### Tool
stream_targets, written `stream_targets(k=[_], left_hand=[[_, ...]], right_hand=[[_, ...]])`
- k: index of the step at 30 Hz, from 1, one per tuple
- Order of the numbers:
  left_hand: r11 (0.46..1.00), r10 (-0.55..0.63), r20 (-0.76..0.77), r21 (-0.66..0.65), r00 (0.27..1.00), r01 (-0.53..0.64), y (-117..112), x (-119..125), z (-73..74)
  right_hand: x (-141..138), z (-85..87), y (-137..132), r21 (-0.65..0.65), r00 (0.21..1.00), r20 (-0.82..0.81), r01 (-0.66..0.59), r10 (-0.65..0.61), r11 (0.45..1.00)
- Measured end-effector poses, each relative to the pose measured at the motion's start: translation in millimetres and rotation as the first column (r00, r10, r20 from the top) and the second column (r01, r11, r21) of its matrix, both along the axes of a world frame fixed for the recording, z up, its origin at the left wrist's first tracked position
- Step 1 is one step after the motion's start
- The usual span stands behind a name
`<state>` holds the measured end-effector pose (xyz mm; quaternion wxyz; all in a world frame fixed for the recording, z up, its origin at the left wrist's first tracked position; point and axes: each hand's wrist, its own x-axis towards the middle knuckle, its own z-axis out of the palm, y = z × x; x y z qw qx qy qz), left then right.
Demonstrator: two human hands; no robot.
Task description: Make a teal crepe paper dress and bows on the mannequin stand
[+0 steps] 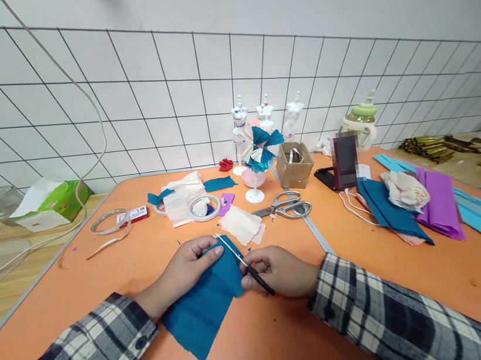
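Observation:
My left hand (192, 264) pinches the upper edge of a dark teal sheet of crepe paper (207, 311), which hangs down towards me over the orange table. In my right hand (274, 271) is a pair of small scissors (257, 278) with black handles. Their blades point up and left and lie across the paper's upper right part, close to my left fingertips. Just beyond them are cream paper pieces (241, 225) and large silver scissors (288, 205). Behind these, a teal and cream paper flower (260, 145) stands on a small white dress-form stand (255, 195).
Tape rolls (204, 208) and a red-and-white box (133, 216) lie at the left. A cardboard box (295, 164) stands behind the silver scissors. Folded purple paper (441, 204) and teal paper (393, 216) lie right, with a phone (346, 160) and green-lidded bottle (359, 123) further back.

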<state>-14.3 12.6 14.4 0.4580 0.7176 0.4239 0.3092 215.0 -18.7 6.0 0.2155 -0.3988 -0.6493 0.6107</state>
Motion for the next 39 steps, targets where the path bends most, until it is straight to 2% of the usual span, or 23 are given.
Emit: stream_targets(k=[11, 30, 39], left_hand=[[0.999, -0.032, -0.011, 0.015, 0.999, 0.032, 1.7, -1.3, -2.1], [0.999, -0.006, -0.028, 0.05, 1.0, 0.007, 1.5, -0.8, -2.7], [0.998, -0.004, -0.075, 0.067, 0.997, 0.009, -1.5, 2.5, 4.2]], right_hand=[[1.1, 4.9, -4.1, 0.03, 0.997, 0.054, -0.058, 0.057, 0.998], [0.6, 4.2, -2.4, 0.061, 0.997, 0.062, -0.051, 0.047, 0.997], [0.7, 4.3, -2.1, 0.097, 0.994, 0.101, -0.053, 0.043, 0.994]])
